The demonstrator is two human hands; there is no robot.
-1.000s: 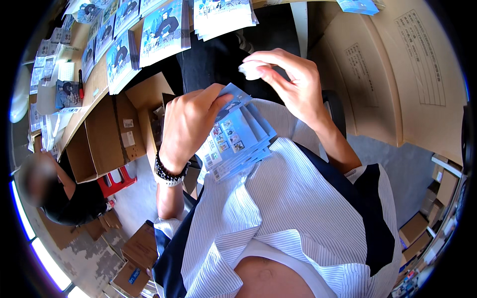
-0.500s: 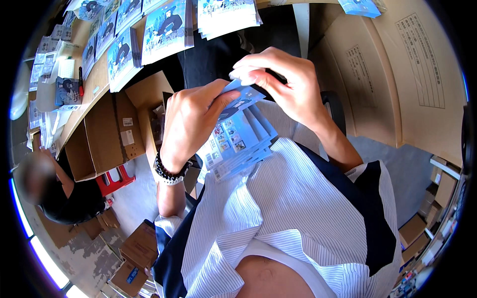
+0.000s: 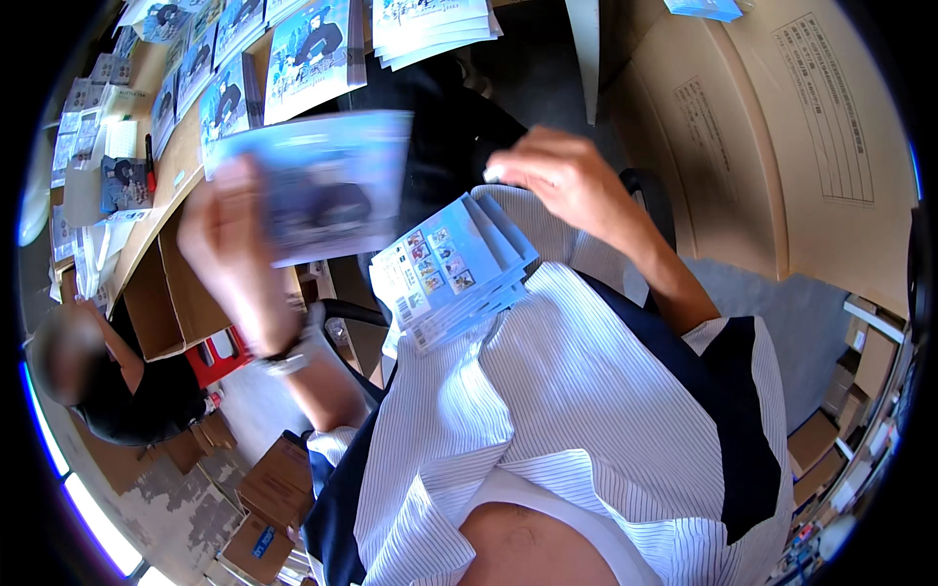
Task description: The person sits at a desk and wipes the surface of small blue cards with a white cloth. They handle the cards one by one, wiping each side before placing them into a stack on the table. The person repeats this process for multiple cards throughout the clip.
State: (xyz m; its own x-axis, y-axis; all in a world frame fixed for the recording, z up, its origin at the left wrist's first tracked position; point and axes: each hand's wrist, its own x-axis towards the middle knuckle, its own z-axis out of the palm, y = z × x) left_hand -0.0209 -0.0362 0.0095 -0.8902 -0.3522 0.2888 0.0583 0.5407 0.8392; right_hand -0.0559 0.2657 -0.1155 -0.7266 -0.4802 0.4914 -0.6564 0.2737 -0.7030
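So there's a fanned pile of blue printed cards (image 3: 445, 269) up against the striped shirt (image 3: 586, 381), nearest the body. Just beyond, the hands are well apart: the left hand (image 3: 230, 239) grips a blurry blue card (image 3: 337, 190) by its left edge, the right hand (image 3: 567, 181) is curled, white bit (image 3: 493, 173) at its fingertips (can't tell if pinched or worn), and more stacks (image 3: 311, 61) sit on the far-left tabletop (image 3: 168, 195).

Light was pretty bright overall, but the window (image 3: 101, 527) at lower left totally blew out with purple fringing, and it got murky under the table (image 3: 163, 207). Left hand (image 3: 230, 244) and the blue card (image 3: 332, 151) were motion-smeared; fisheye bent straight edges near the rim.
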